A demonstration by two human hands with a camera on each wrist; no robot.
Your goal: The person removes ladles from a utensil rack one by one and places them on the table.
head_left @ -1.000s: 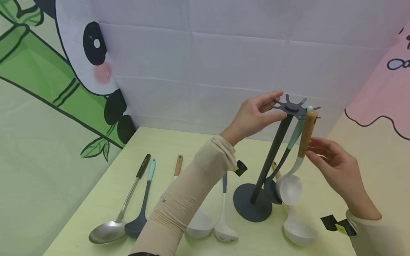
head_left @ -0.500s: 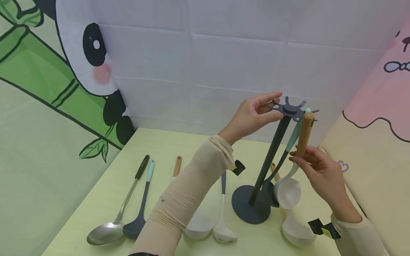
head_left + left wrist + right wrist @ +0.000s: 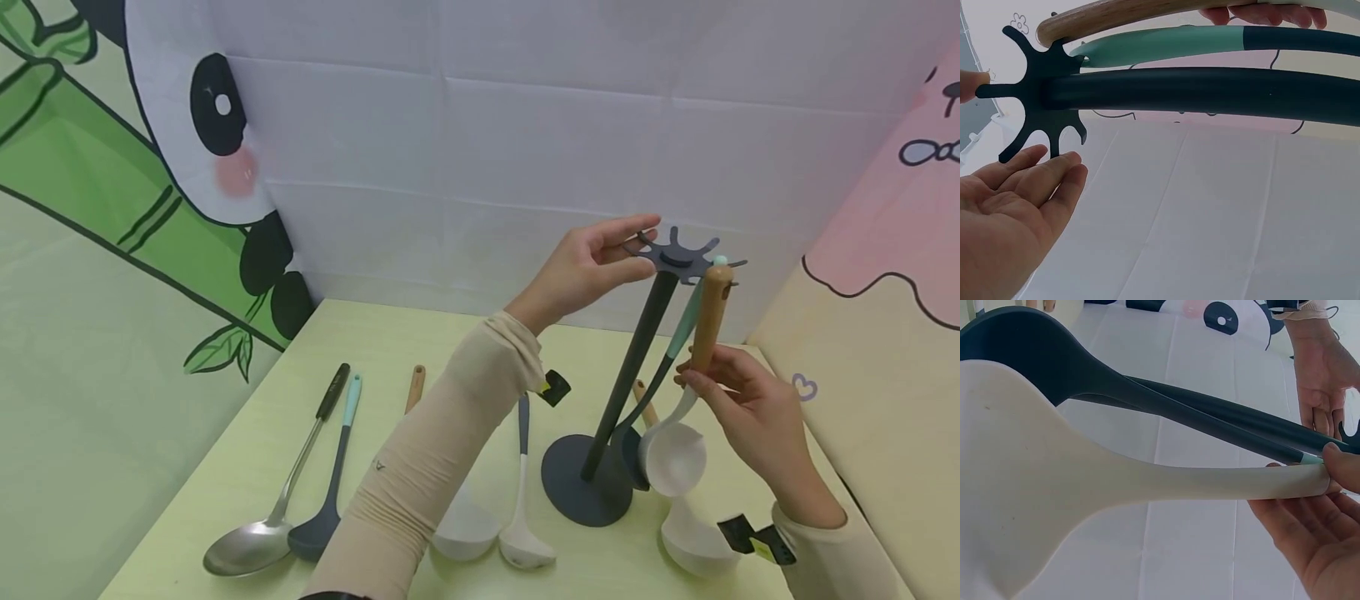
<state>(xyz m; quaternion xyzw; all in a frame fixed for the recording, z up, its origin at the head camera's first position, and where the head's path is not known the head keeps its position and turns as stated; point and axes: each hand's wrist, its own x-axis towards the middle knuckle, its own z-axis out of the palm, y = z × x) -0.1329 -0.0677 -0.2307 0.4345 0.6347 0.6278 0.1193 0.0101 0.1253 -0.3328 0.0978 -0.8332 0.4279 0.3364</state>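
Note:
A dark utensil rack (image 3: 633, 375) with hooked arms round its top stands tilted on a round base. My left hand (image 3: 558, 267) holds the rack's top, thumb and fingertips at separate hooks, as the left wrist view shows. At the rack's right side hangs a white ladle (image 3: 675, 462) with a wooden handle (image 3: 1116, 19). My right hand (image 3: 757, 417) pinches this ladle where the wood meets the white neck. Just behind it hangs a dark ladle (image 3: 1022, 344) with a mint-green handle (image 3: 1166, 47), its bowl partly covered by the white one in the head view.
On the pale yellow table (image 3: 247, 467) lie a steel spoon (image 3: 247, 548), a dark ladle with a light-blue handle (image 3: 352, 400), and white ladles (image 3: 465, 533), (image 3: 525, 546). Another white ladle (image 3: 697, 542) lies beneath the hanging ones. Printed cloth (image 3: 540, 150) hangs behind.
My right hand has moved left and slightly down, from beside the wooden handle to pinching its lower end. My left hand stays at the rack's top.

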